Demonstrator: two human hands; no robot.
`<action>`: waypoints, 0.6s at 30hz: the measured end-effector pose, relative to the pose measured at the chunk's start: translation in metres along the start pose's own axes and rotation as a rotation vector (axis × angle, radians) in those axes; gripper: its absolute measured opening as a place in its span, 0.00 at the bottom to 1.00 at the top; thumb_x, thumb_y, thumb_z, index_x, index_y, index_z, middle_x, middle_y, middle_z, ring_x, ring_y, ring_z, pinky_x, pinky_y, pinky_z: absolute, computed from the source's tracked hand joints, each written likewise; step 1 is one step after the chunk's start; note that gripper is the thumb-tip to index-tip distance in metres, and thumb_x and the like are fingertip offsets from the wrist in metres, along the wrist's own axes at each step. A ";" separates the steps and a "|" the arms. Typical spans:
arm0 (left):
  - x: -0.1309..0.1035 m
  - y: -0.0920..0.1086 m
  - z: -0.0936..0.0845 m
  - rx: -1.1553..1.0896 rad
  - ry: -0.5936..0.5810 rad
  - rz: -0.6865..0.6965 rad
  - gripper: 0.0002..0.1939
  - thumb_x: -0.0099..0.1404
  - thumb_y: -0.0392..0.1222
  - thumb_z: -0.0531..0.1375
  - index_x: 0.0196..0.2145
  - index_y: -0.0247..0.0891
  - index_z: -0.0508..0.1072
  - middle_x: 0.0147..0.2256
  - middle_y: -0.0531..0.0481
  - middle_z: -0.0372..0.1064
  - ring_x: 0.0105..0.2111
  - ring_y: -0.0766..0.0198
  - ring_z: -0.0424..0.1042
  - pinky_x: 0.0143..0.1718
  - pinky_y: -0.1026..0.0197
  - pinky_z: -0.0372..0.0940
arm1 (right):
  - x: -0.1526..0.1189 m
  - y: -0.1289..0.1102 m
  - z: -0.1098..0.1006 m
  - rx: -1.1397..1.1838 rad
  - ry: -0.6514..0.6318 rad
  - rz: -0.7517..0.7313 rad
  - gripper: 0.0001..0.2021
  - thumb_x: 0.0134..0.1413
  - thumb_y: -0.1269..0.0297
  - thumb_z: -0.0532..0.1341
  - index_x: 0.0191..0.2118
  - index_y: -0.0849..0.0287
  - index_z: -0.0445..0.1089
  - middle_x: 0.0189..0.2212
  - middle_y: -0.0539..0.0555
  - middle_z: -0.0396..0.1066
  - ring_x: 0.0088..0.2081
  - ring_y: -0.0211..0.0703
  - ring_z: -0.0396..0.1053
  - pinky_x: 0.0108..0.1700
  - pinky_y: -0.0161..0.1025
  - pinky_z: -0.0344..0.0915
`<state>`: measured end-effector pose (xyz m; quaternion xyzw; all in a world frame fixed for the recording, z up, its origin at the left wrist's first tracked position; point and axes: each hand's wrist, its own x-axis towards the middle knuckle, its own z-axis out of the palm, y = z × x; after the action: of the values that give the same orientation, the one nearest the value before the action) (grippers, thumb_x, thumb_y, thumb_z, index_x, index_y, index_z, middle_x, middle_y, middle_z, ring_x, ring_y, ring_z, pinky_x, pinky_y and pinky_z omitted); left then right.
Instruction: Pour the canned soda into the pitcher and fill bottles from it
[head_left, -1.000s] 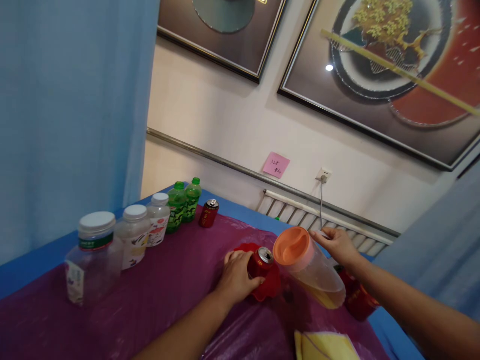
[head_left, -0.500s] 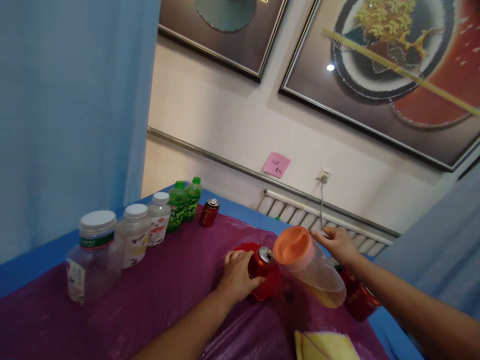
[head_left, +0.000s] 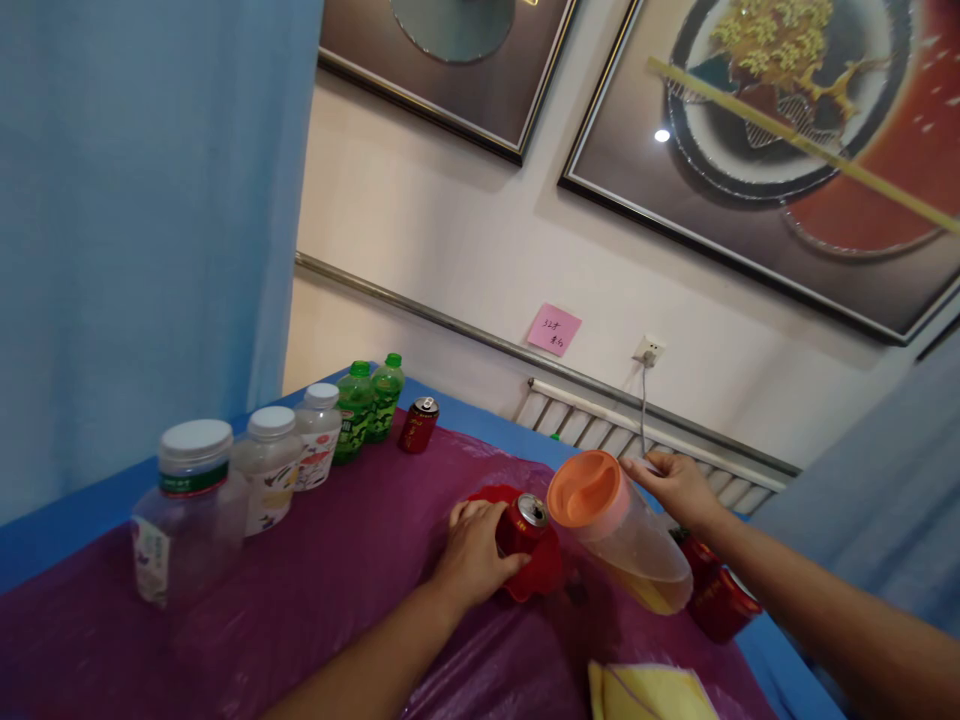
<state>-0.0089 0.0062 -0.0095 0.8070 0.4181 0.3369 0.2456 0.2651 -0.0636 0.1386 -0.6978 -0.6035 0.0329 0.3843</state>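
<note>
Fingers of my left hand (head_left: pixel 476 555) wrap round a red drink can (head_left: pixel 523 525), which stands upright in a red scalloped dish (head_left: pixel 546 572). The can's top opening shows. My right hand (head_left: pixel 679 490) grips the handle of a translucent pitcher (head_left: pixel 637 555) with an orange lid (head_left: pixel 589 490). It is tilted to the left, its lid beside the can's top. A little liquid lies low in the pitcher; whether any is flowing out, I cannot tell. Most of the handle is hidden by my fingers.
On the left stand clear jars with white lids (head_left: pixel 270 470), green bottles (head_left: pixel 354 410) and another red can (head_left: pixel 420 425). More red cans (head_left: pixel 724 603) stand behind my right forearm. A folded yellow cloth (head_left: pixel 652 692) lies at the front of the purple-covered table (head_left: pixel 330 590).
</note>
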 end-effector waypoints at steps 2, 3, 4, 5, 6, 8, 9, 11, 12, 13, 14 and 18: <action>0.000 0.000 0.000 0.001 0.000 0.001 0.32 0.49 0.49 0.75 0.51 0.42 0.75 0.51 0.44 0.75 0.55 0.46 0.69 0.61 0.46 0.54 | 0.000 -0.001 0.000 0.009 0.000 0.003 0.28 0.50 0.40 0.62 0.18 0.51 0.46 0.17 0.43 0.42 0.20 0.34 0.42 0.20 0.35 0.43; 0.000 0.000 -0.001 0.001 0.000 0.002 0.31 0.49 0.49 0.75 0.50 0.43 0.75 0.51 0.44 0.75 0.55 0.46 0.69 0.61 0.46 0.54 | 0.000 -0.001 0.000 0.013 0.000 0.004 0.28 0.50 0.40 0.62 0.18 0.51 0.46 0.17 0.43 0.42 0.20 0.34 0.43 0.19 0.35 0.44; 0.000 0.000 -0.001 0.001 0.000 0.003 0.31 0.49 0.49 0.75 0.50 0.43 0.75 0.51 0.44 0.75 0.55 0.46 0.69 0.61 0.46 0.54 | -0.001 -0.002 0.000 0.015 0.000 0.005 0.28 0.50 0.40 0.62 0.18 0.51 0.47 0.17 0.43 0.43 0.20 0.34 0.43 0.19 0.35 0.44; 0.000 0.000 0.000 0.001 0.000 0.003 0.31 0.49 0.49 0.75 0.50 0.43 0.75 0.50 0.45 0.75 0.55 0.46 0.69 0.61 0.46 0.54 | -0.001 -0.002 0.000 0.016 -0.001 0.005 0.28 0.50 0.40 0.62 0.18 0.51 0.47 0.17 0.43 0.43 0.20 0.34 0.43 0.19 0.35 0.43; 0.000 0.000 0.000 0.001 0.000 0.002 0.31 0.49 0.49 0.75 0.50 0.42 0.75 0.50 0.45 0.75 0.55 0.46 0.69 0.61 0.46 0.54 | -0.001 -0.003 -0.001 0.015 -0.001 0.005 0.28 0.50 0.40 0.62 0.18 0.51 0.47 0.17 0.43 0.43 0.20 0.33 0.43 0.20 0.35 0.43; 0.000 0.000 0.000 0.001 0.002 0.000 0.31 0.49 0.49 0.75 0.50 0.42 0.75 0.50 0.45 0.75 0.54 0.46 0.69 0.61 0.46 0.54 | -0.001 -0.004 -0.001 0.009 0.002 0.001 0.28 0.49 0.40 0.62 0.18 0.51 0.47 0.17 0.43 0.42 0.20 0.33 0.43 0.20 0.35 0.43; 0.000 0.000 0.000 0.000 0.002 0.000 0.32 0.49 0.49 0.75 0.51 0.42 0.75 0.50 0.44 0.75 0.55 0.47 0.69 0.61 0.46 0.54 | -0.001 -0.004 -0.002 0.008 0.002 0.000 0.28 0.49 0.40 0.62 0.18 0.51 0.46 0.17 0.43 0.42 0.20 0.33 0.43 0.20 0.35 0.43; 0.000 0.000 0.000 -0.002 0.003 -0.002 0.32 0.48 0.49 0.75 0.51 0.42 0.75 0.50 0.44 0.75 0.55 0.46 0.69 0.62 0.46 0.54 | -0.001 -0.005 -0.002 0.011 0.000 0.004 0.28 0.49 0.40 0.62 0.19 0.51 0.46 0.17 0.43 0.42 0.21 0.33 0.43 0.20 0.35 0.43; 0.000 0.000 0.000 -0.003 0.003 -0.003 0.32 0.48 0.49 0.75 0.51 0.42 0.75 0.51 0.44 0.75 0.55 0.46 0.69 0.62 0.47 0.54 | -0.002 -0.006 -0.002 0.014 -0.002 0.009 0.27 0.49 0.40 0.62 0.19 0.51 0.47 0.17 0.43 0.42 0.21 0.34 0.43 0.21 0.35 0.43; 0.000 0.000 0.000 -0.003 0.003 -0.005 0.32 0.48 0.49 0.75 0.51 0.42 0.75 0.51 0.44 0.75 0.55 0.46 0.69 0.62 0.47 0.54 | -0.002 -0.006 -0.002 0.017 -0.004 0.014 0.27 0.49 0.40 0.62 0.19 0.51 0.47 0.18 0.43 0.43 0.21 0.34 0.43 0.21 0.35 0.43; 0.000 0.000 0.000 -0.003 0.003 -0.006 0.32 0.48 0.49 0.75 0.51 0.42 0.75 0.51 0.44 0.75 0.55 0.46 0.69 0.62 0.47 0.54 | -0.002 -0.007 -0.002 0.019 -0.005 0.019 0.27 0.49 0.40 0.62 0.19 0.51 0.47 0.18 0.43 0.43 0.21 0.34 0.43 0.21 0.35 0.43; 0.000 0.001 -0.001 -0.004 0.002 -0.004 0.32 0.48 0.49 0.75 0.51 0.43 0.75 0.51 0.44 0.75 0.55 0.46 0.69 0.61 0.47 0.54 | -0.003 -0.008 -0.002 0.020 -0.009 0.023 0.28 0.48 0.39 0.62 0.19 0.51 0.47 0.18 0.43 0.42 0.21 0.34 0.43 0.21 0.35 0.43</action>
<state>-0.0095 0.0058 -0.0082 0.8054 0.4195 0.3378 0.2474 0.2589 -0.0669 0.1432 -0.7006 -0.5969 0.0467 0.3883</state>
